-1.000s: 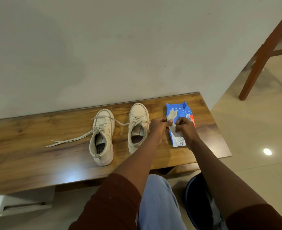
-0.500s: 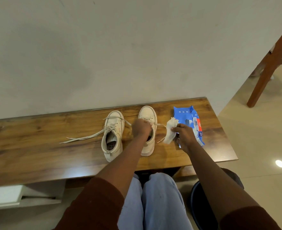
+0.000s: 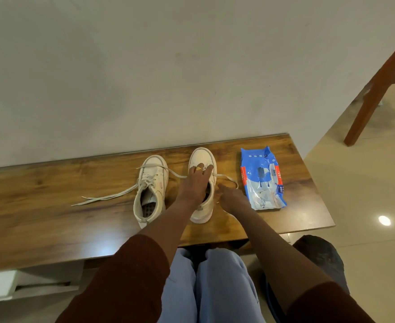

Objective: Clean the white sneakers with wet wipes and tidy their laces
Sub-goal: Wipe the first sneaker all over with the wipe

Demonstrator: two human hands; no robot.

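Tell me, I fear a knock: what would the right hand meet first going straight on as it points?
Likely the side of the sneaker under the left hand; the right hand is close to it, depth unclear.

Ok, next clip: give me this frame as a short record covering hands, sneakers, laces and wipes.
left hand: lies on top of the sneaker nearest the pack, fingers toward its toe
right hand: low against that sneaker's side; what it holds is hidden
other sneaker: upright, untouched
laces: untied, trailing over the bench away from the pack
pack: blue wipes pack, flat on the bench, apart from both hands
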